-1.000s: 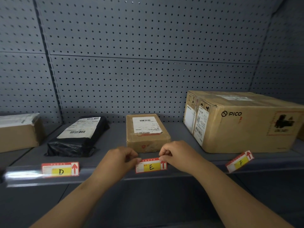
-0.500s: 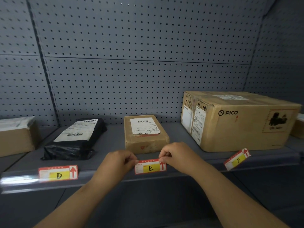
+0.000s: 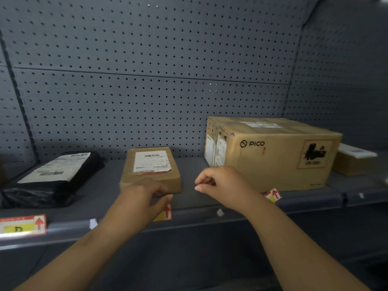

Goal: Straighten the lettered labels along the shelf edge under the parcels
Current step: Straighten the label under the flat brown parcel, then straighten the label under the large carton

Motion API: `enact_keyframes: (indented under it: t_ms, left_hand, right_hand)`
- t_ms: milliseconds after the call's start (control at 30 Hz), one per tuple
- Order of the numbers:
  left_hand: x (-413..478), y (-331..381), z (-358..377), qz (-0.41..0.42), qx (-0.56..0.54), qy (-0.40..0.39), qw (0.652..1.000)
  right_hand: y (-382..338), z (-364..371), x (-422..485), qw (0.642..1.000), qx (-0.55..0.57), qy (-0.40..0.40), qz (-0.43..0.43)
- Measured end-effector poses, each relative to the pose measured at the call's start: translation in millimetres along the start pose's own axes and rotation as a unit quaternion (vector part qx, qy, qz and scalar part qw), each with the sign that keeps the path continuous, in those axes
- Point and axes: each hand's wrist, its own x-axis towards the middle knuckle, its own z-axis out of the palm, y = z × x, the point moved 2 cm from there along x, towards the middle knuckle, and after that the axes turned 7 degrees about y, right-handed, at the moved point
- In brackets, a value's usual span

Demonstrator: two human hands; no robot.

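D label (image 3: 22, 225) at left, middle label (image 3: 165, 213) half hidden, right label (image 3: 273, 195) tilted.

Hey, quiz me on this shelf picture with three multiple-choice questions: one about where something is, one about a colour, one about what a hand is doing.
1. Where does the black bag parcel lie relative to the small cardboard box?
A. on top of it
B. to its left
C. to its right

2. What colour are the arrows on the labels?
A. green
B. blue
C. red

3. How is the right hand?
A. fingers curled, holding nothing
B. gripping a parcel
C. flat on a label

Answers: 1 B, the bag sits left of the box with bare shelf between them. 2 C, every visible arrow is red. 3 A, its fingers curl above the shelf and nothing shows in them.
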Motion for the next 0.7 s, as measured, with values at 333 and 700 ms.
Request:
enact_keyframes:
  t_ms: [333,700]
  left_hand:
    - [22,98,90,0.023,0.037,0.012,0.999]
    - [9,152,143,0.006,0.128,0.038,0.991]
  right_hand:
    - [112,-80,-33,0.998,-0.061,-0.022,0.022]
    - [167,-83,-42,0.995,-0.07,-0.064,-0.018]
